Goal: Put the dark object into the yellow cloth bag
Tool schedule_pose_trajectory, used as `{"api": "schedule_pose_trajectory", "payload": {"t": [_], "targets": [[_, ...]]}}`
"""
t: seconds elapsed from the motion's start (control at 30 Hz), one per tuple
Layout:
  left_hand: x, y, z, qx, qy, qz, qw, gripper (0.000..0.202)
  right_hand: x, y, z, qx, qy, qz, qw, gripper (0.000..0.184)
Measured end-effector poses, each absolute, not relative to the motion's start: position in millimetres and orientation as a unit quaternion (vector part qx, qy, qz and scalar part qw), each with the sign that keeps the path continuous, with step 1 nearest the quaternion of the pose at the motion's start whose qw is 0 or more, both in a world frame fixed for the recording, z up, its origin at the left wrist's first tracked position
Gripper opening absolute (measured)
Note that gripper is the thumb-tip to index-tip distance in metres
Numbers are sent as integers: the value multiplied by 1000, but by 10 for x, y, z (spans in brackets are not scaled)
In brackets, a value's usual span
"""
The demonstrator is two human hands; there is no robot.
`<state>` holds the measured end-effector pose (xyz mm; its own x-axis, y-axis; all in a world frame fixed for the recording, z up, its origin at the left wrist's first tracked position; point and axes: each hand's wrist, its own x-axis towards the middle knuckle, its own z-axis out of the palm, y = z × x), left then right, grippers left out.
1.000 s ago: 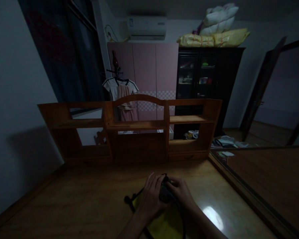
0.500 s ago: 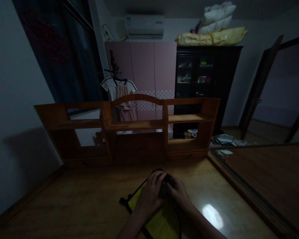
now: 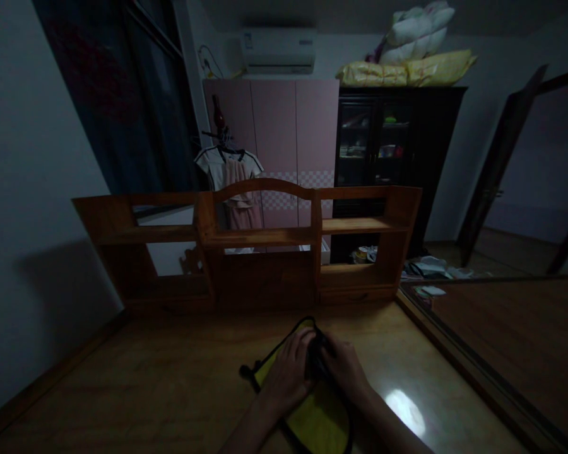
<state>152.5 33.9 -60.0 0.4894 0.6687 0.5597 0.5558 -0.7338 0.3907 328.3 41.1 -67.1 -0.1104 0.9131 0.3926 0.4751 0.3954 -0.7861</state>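
Observation:
A flat yellow bag-like piece with black edging (image 3: 319, 413) lies on the wooden surface below me. My left hand (image 3: 288, 372) rests across it, fingers curled toward a small black object (image 3: 315, 353). From the other side my right hand (image 3: 345, 366) closes on the same object, its thumb and fingers bent around it. The black object sits between both hands near the bag's far end. Dim light and my fingers hide its kind, and I cannot tell whether it is part of the bag. A dark knob-like tab (image 3: 246, 372) sticks out at the bag's left corner.
A wooden shelf unit (image 3: 258, 237) stands along the far edge of the wooden surface (image 3: 170, 372). A raised wooden rim (image 3: 459, 372) borders the right side. Beyond are pink wardrobe doors (image 3: 274, 126), hanging clothes (image 3: 231, 173) and a black cabinet (image 3: 430, 151).
The bag has shifted slightly right, and more of its far yellow corner shows. My right hand has turned a little over the black object, which is now more covered.

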Motion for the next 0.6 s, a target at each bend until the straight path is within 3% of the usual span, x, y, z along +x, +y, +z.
{"api": "schedule_pose_trajectory", "payload": {"t": [0.2, 0.37, 0.47, 0.6], "targets": [[1515, 275, -574, 865, 372, 335, 14, 87, 3214, 449, -645, -449, -650, 343, 508, 31], [1509, 259, -566, 879, 350, 325, -11, 96, 3189, 465, -693, -383, -603, 492, 497, 46], [1512, 268, -594, 880, 343, 328, -22, 95, 3181, 416, -712, -395, -601, 475, 507, 44], [1534, 261, -567, 884, 331, 329, -20, 94, 3207, 397, -755, -437, -644, 358, 516, 41]]}}
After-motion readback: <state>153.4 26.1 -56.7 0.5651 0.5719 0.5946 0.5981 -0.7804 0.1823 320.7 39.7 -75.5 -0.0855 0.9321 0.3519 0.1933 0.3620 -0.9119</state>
